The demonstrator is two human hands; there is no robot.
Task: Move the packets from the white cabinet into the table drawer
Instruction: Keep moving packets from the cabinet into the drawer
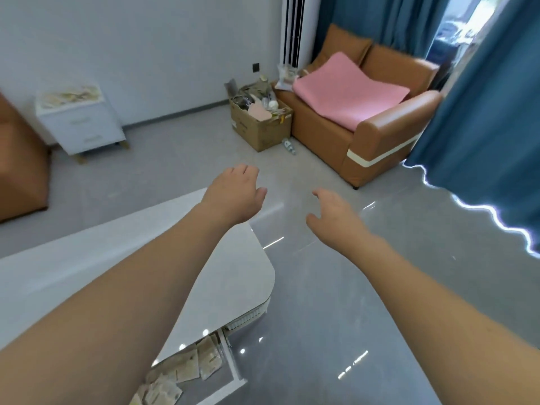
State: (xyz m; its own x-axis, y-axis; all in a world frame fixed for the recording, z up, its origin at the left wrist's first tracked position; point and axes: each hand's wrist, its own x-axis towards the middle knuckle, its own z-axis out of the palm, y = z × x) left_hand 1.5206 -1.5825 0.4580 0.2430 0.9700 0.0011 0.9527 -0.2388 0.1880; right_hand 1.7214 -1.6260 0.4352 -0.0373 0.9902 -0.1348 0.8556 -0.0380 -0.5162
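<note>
Both arms reach forward, left hand and right hand spread loosely and holding nothing, above the far right corner of the white desk and the grey floor. Packets lie in the open desk drawer at near centre, more packets piled on top of the white cabinet far left by the wall. Cardboard box and brown sofa with pink mat far right.
</note>
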